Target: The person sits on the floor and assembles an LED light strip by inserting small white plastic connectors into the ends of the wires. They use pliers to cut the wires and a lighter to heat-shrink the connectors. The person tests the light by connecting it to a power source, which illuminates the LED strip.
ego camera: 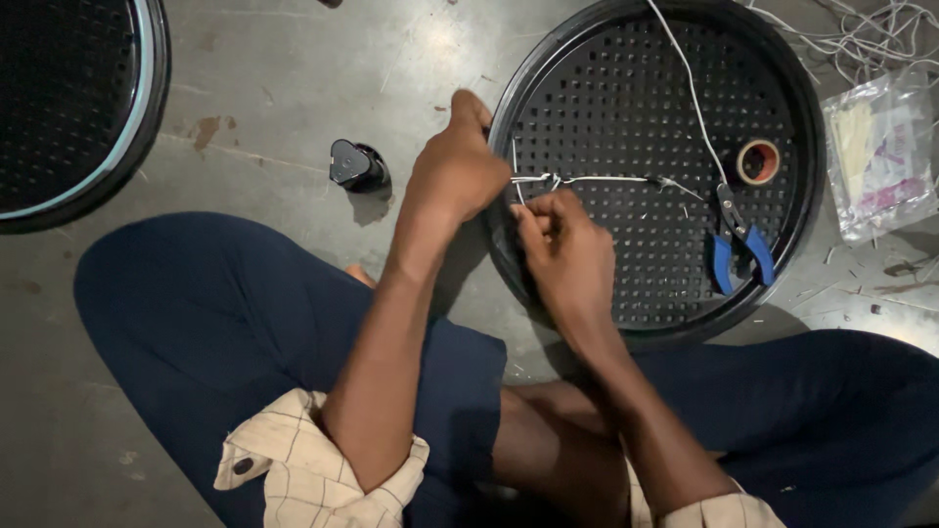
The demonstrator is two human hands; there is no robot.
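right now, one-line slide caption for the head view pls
Seated person's left hand and right hand pinch white wire over a black perforated round tray, blue-handled pliers nearby.

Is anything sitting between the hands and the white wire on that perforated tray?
Nothing visible does. The left hand and right hand both pinch the white wire directly at the round black perforated tray's left rim. The blue-handled pliers and tape roll lie off to the right, clear of both hands.

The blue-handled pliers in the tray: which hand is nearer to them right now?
Right. The right hand works the white wire over the tray, with the blue-handled pliers lying further to its right. The left hand sits at the tray's left rim, farther off.
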